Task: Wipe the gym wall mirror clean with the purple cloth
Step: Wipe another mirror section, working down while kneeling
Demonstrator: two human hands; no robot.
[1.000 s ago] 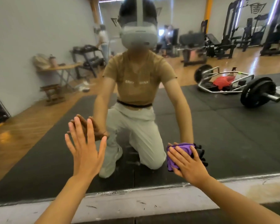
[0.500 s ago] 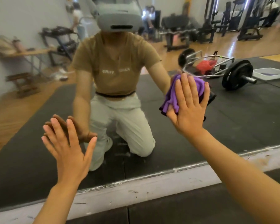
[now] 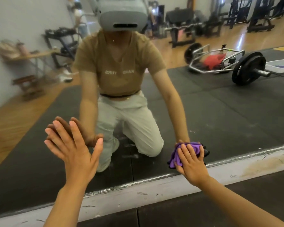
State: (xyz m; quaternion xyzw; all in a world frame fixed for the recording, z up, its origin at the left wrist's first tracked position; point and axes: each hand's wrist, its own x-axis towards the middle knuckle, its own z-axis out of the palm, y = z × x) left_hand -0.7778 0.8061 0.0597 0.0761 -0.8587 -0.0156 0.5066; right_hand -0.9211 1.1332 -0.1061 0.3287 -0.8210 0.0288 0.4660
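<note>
Pressing a bunched purple cloth [image 3: 189, 152] against the mirror [image 3: 236, 115], the right hand [image 3: 191, 163] sits low on the glass, just above the mirror's bottom edge and right of the middle. Its fingers lie spread and nearly straight over the cloth, pushing it flat to the glass rather than clenching it; folds of purple stick out past the fingertips and to the left of the palm. The left hand [image 3: 72, 149] is braced on the mirror further left and a little higher, fingers straight and fanned, thumb out to the right, holding nothing (its dark reflection meets it fingertip to fingertip). Below the glass runs a scuffed white ledge [image 3: 138, 194], then a black floor mat [image 3: 203, 215]. Reflected in the mirror are the kneeling person in a tan shirt and pale trousers, a barbell with black plates [image 3: 248, 68] toward the upper right, and a wooden side table [image 3: 33, 55] by the wall at upper left
</note>
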